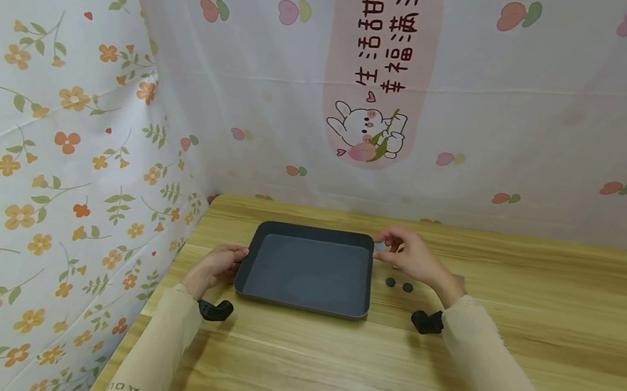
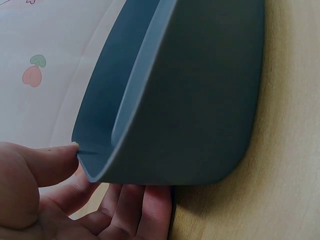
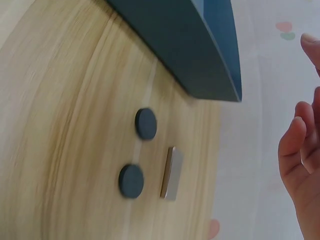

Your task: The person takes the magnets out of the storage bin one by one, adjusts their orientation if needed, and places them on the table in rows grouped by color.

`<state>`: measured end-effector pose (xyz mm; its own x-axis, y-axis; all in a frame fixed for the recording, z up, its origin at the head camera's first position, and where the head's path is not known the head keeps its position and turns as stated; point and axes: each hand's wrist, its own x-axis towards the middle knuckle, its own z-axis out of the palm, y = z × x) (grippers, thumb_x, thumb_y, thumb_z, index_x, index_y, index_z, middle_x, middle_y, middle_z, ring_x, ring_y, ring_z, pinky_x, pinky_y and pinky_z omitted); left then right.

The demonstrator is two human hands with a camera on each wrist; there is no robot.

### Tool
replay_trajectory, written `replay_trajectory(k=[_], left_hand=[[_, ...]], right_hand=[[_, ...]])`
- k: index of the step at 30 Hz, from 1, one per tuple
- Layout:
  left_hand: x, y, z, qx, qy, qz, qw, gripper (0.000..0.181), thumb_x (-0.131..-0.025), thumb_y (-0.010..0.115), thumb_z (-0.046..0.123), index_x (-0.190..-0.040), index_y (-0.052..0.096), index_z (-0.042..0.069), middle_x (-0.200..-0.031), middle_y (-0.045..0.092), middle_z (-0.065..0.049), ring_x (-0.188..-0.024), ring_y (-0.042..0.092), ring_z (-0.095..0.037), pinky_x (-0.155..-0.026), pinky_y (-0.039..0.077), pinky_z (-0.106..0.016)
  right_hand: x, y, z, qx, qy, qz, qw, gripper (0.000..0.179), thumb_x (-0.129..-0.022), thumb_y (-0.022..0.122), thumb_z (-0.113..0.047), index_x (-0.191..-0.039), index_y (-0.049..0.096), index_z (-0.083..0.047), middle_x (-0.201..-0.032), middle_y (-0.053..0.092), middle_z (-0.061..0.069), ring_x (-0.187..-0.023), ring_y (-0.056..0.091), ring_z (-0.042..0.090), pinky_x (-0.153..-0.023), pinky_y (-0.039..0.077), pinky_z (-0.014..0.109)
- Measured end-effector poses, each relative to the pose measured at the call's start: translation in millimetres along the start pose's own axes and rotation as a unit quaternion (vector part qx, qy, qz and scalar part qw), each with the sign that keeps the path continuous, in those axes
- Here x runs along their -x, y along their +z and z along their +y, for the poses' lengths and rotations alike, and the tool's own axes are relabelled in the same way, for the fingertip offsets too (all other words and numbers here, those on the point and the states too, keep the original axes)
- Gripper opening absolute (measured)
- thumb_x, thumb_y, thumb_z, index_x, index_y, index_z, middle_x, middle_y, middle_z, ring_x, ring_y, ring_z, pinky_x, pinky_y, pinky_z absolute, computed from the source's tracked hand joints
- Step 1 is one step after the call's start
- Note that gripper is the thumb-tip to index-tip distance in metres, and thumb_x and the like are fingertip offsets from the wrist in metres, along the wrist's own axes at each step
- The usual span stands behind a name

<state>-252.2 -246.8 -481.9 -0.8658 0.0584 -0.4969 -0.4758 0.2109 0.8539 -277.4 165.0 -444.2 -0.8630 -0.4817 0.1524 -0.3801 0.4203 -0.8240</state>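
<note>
A dark blue-grey rectangular baking tray (image 1: 310, 273) with raised walls lies toward the back of the table. My left hand (image 1: 214, 266) grips its left end; in the left wrist view the thumb (image 2: 57, 157) is on the rim and the other fingers (image 2: 127, 210) reach below the tray's edge. By the tray's back right corner is my right hand (image 1: 411, 255). In the right wrist view the right hand's fingers (image 3: 292, 140) are loosely bent, apart from the tray wall (image 3: 185, 55), with nothing seen between them.
Right of the tray lie two dark round discs (image 3: 145, 123) on the wooden table (image 1: 322, 375). A flat metallic rectangular piece (image 3: 172, 174) lies beside them. A grey piece (image 1: 460, 280) shows partly behind my right wrist. Patterned cloth (image 1: 278, 108) hangs behind and at the left.
</note>
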Motion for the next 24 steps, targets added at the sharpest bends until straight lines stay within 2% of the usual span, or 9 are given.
replay_trajectory(k=[8, 15, 20, 24], left_hand=[[-0.3, 0.1, -0.8, 0.002, 0.000, -0.004, 1.0000, 0.044, -0.105, 0.040, 0.019, -0.142, 0.040, -0.005, -0.101, 0.060, -0.002, -0.080, 0.058, -0.009, -0.074, 0.050, -0.027], [2.9, -2.7, -3.8, 0.010, 0.030, -0.030, 0.9990, 0.046, -0.102, 0.049, 0.026, -0.136, 0.046, -0.005, -0.097, 0.062, -0.002, -0.080, 0.059, -0.011, -0.075, 0.050, -0.029], [2.7, 1.3, -1.1, 0.003, 0.013, -0.009, 0.9999, 0.045, -0.103, 0.044, 0.021, -0.140, 0.042, -0.005, -0.099, 0.062, -0.002, -0.081, 0.059, -0.010, -0.076, 0.050, -0.028], [2.8, 2.6, 1.0, 0.008, 0.005, -0.004, 0.9999, 0.045, -0.104, 0.042, 0.018, -0.142, 0.038, -0.007, -0.098, 0.063, -0.002, -0.080, 0.059, -0.009, -0.073, 0.051, -0.027]], right_hand=[[10.3, -3.8, 6.5, 0.017, 0.021, 0.024, 0.9993, 0.019, -0.087, 0.069, -0.003, -0.104, 0.062, 0.001, -0.087, 0.046, 0.018, -0.073, 0.041, 0.020, -0.060, 0.035, 0.025], [16.5, -8.7, 13.4, 0.019, 0.015, 0.023, 0.9994, 0.022, -0.087, 0.072, -0.012, -0.104, 0.064, -0.001, -0.083, 0.044, 0.010, -0.071, 0.040, 0.015, -0.063, 0.034, 0.024], [20.8, -12.2, 20.1, 0.014, 0.022, 0.021, 0.9994, 0.024, -0.086, 0.073, -0.015, -0.103, 0.064, -0.001, -0.082, 0.044, 0.007, -0.070, 0.042, 0.014, -0.063, 0.035, 0.024], [25.7, -15.2, 26.9, 0.017, 0.023, 0.022, 0.9994, 0.024, -0.087, 0.073, -0.015, -0.103, 0.064, 0.000, -0.080, 0.043, 0.006, -0.069, 0.042, 0.014, -0.062, 0.035, 0.025]])
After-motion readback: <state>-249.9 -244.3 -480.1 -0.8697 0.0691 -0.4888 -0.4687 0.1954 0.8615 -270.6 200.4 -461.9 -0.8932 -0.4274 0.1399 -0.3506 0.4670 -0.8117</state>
